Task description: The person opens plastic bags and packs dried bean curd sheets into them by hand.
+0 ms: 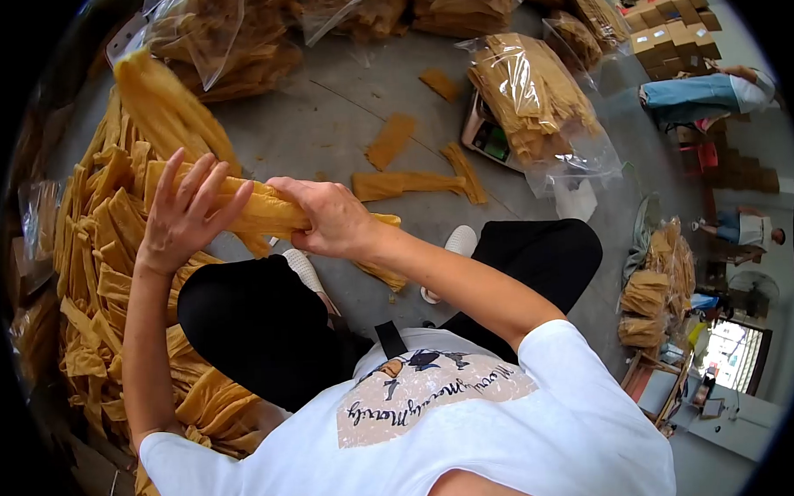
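A long, flat yellow-brown strip, which looks like dried tofu skin [272, 212], lies across in front of my knees. My right hand [336, 219] is closed around it, thumb on top. My left hand [184, 213] has its fingers spread over the other end of the strip; its palm is not wrapped round it. Beside and under my left arm rises a large pile of similar strips [100, 258]. One broad folded strip [169, 107] leans up from the pile, beyond my left fingers.
A clear plastic bag of strips [536, 86] rests on a weighing scale [489, 135]. Loose pieces [391, 141] lie on the grey floor [340, 110]. More filled bags [223, 35] line the far side. At right are stacked cartons [674, 41] and two other people.
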The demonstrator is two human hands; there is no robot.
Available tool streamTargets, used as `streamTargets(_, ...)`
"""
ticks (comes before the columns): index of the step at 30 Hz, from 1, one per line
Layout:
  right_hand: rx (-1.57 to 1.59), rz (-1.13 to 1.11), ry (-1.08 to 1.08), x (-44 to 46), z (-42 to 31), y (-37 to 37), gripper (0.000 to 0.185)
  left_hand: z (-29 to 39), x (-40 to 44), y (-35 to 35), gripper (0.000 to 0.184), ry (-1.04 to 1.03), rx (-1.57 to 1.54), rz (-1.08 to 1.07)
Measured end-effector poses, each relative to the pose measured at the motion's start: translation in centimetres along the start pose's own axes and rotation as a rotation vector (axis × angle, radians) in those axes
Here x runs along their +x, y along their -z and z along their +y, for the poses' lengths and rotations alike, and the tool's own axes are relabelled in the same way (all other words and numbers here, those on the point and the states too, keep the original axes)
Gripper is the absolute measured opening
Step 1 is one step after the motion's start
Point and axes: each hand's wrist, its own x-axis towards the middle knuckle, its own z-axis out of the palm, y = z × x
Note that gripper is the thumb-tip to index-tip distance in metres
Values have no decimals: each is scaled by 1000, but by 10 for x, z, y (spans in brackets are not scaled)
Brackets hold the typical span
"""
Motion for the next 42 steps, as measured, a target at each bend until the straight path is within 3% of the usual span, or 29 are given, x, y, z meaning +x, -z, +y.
streamTargets(3, 122, -37, -52, -13, -22, 32, 61, 2, 28, 24, 37, -59, 165, 216)
streamTargets(6, 280, -89, -163, -38, -37, 60, 61, 14, 57, 49, 38, -139, 212, 271)
streamTargets(8, 126, -8, -93, -60, -36, 73, 65, 26, 74, 51, 36, -198, 218, 336)
streamTargets(12, -174, 202, 55, -107, -18, 83, 68, 66, 104, 45, 35, -280, -59, 240)
streamTargets(14, 489, -76, -338, -129, 2, 80, 69, 88, 118, 37, 36, -334, -150, 181)
streamTargets(15, 491, -64, -329, -139, 7, 76, 69, 97, 124, 32, 41, -355, -190, 127)
streamTargets(17, 826, 28, -422, -153, 15, 68, 71, 116, 134, 22, 46, -378, -215, 66)
streamTargets(19, 783, 61, -362, -162, 26, 69, 70, 131, 140, 11, 55, -23, -342, 339)
streamTargets(20, 730, 95, -318, -165, 29, 73, 69, 139, 146, 9, 55, -33, -327, 336)
streamTargets(21, 718, 132, -312, -167, 19, 82, 66, 150, 151, 9, 59, 200, -694, 496)
streamTargets(24, 593, 100, -248, -172, 13, 102, 61, 178, 153, 14, 65, 515, -1201, 619)
streamTargets(25, 593, 110, -242, -172, 10, 110, 61, 185, 143, -3, 63, 696, -2062, 312)
streamTargets(26, 462, 56, -237, -172, 6, 119, 56, 185, 143, 1, 62, 832, -2878, -172)
streamTargets(27, 330, 5, -231, -171, 2, 127, 50, 183, 141, 6, 62, 823, -2870, -177)
streamTargets(29, 368, 5, -170, -169, -6, 136, 47, 176, 139, 22, 55, 445, -2217, -102)
streamTargets(30, 406, -5, -116, -169, -7, 140, 44, 175, 138, 23, 55, 433, -2209, -111)
streamTargets(32, 368, -47, -99, -169, -3, 145, 44, 175, 136, 21, 56, 738, -2744, -76)
streamTargets(36, 208, -99, -63, -172, 5, 145, 40, 175, 146, 20, 60, 733, -2938, -125)
streamTargets(38, 242, -116, -41, -178, 4, 151, 40, 176, 153, 26, 68, 688, -3041, -318)
streamTargets(40, 272, -142, -21, -185, -5, 162, 40, 183, 155, 23, 61, 751, -3026, -315)
streamTargets(42, 378, -33, -116, -195, -17, 178, 40, 188, 164, 30, 57, 814, -3014, -304)
